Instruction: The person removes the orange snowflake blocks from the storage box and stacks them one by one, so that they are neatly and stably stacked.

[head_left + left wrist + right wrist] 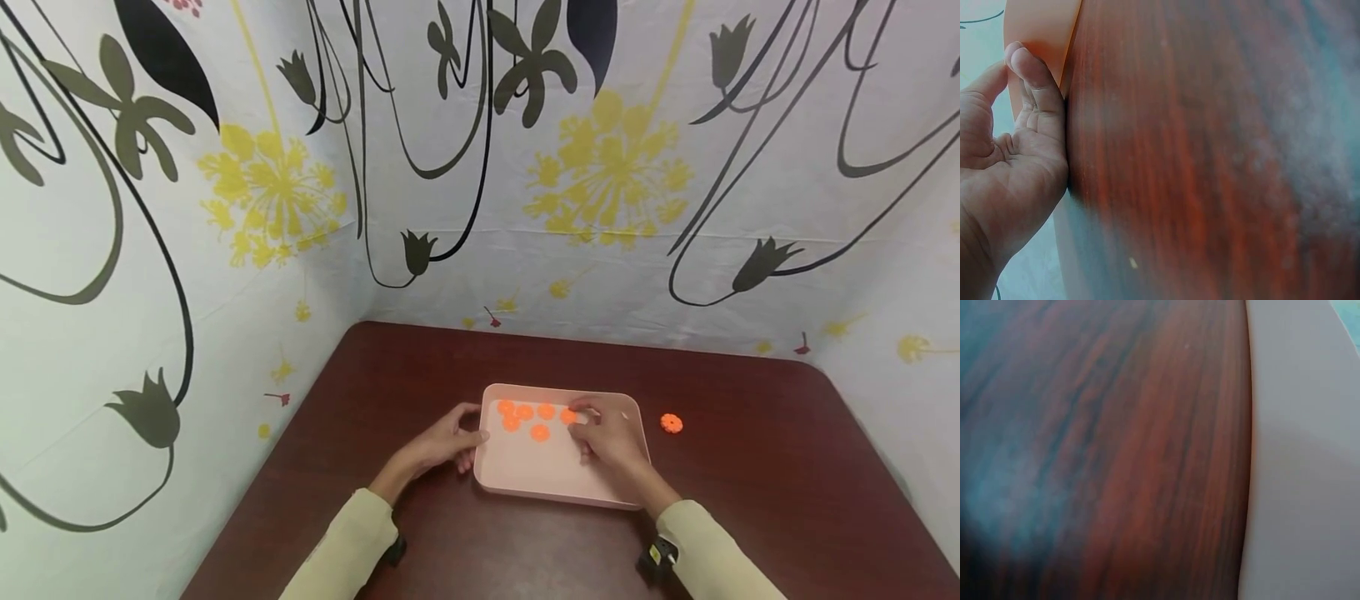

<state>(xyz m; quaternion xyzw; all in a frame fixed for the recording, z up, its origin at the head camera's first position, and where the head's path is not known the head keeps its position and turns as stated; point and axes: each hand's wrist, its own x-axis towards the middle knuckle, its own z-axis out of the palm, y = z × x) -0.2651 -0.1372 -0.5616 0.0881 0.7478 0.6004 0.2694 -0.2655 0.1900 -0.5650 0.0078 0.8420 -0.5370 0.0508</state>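
A pale pink rectangular tray (pixel 525 479) lies on the table, with several small flat orange discs (pixel 540 432) grouped in its far left part. My left hand (pixel 450 440) holds the tray's left side, thumb over the rim and fingers outside the wall. In the left wrist view the thumb and fingers of that left hand (pixel 1022 131) close on the tray wall (pixel 1041 25). My right hand (pixel 609 435) reaches over the tray's right side and pinches an orange disc (pixel 567 416) between thumb and index finger. The right wrist view shows only tray wall (pixel 1304 456) and table.
Outside the tray, to its right, another orange piece (pixel 671 423) with a scalloped edge lies on the dark reddish-brown wooden table (pixel 750 467). Behind and to the sides, a white cloth (pixel 465 200) printed with flowers and stems borders the table.
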